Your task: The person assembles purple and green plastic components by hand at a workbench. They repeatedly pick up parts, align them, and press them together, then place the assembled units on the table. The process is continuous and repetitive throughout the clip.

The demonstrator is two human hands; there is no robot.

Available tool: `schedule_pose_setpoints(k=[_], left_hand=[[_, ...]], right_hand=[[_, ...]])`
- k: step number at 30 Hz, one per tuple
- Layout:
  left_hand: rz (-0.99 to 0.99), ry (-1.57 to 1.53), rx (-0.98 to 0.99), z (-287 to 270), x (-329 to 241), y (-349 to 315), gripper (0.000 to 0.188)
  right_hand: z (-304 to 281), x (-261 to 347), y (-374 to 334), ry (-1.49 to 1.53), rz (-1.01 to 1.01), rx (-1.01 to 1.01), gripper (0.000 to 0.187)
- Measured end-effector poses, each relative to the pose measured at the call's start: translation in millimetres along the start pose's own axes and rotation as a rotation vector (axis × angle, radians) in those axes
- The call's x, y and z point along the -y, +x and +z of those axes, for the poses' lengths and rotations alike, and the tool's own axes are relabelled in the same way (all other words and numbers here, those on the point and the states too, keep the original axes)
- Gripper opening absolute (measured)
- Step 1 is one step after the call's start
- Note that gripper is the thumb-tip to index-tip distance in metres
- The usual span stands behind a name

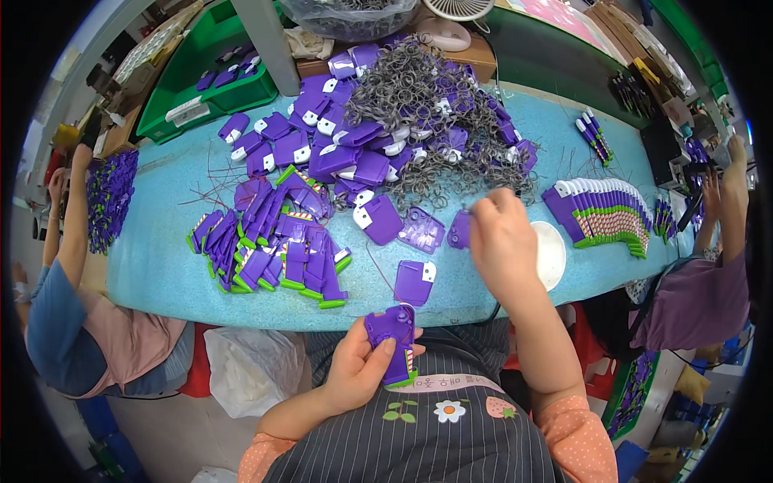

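My left hand (354, 366) grips a purple plastic shell (393, 328) with a green, red-and-white striped end, held near the table's front edge. A thin wire trails up from it. My right hand (506, 245) is over the table, just in front of the heap of grey ring-shaped pieces (411, 88). Its fingers are drawn together, and whatever they may hold is hidden. Beside that hand lies a small purple piece (458, 230), partly covered. Loose purple shells with white corners lie between my hands, including one flat shell (415, 283) and an open-faced one (421, 230).
Purple-and-green wired parts (274, 249) are piled at left, beyond them purple-and-white shells (282, 149). A neat row of finished-looking units (604, 213) stands right of a white round dish (551, 258). A green bin (233, 95) sits at back left. Co-workers' arms show on both sides.
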State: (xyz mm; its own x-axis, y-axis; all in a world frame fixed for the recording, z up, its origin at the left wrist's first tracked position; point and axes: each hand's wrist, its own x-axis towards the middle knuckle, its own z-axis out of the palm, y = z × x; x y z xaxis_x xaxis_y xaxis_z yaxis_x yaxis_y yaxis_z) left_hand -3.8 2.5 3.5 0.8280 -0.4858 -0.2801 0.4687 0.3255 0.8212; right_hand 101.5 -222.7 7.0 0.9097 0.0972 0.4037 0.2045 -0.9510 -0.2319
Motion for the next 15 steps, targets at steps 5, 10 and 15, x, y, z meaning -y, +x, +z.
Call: schedule_pose_setpoints(k=[5, 10, 15], left_hand=[[0.011, -0.052, -0.022, 0.4, -1.9, 2.0, 0.029], [0.003, -0.024, 0.001, -0.4, -4.3, 6.2, 0.028], [-0.091, -0.029, 0.025, 2.7, 1.9, 17.2, 0.03]], right_hand=[[-60.6, -18.3, -30.3, 0.485, 0.27, 0.09, 0.006], [-81.5, -49.1, -51.2, 0.361, 0.3, -0.01, 0.004], [-55.5, -65.6, -57.8, 0.2, 0.153, -0.018, 0.006]])
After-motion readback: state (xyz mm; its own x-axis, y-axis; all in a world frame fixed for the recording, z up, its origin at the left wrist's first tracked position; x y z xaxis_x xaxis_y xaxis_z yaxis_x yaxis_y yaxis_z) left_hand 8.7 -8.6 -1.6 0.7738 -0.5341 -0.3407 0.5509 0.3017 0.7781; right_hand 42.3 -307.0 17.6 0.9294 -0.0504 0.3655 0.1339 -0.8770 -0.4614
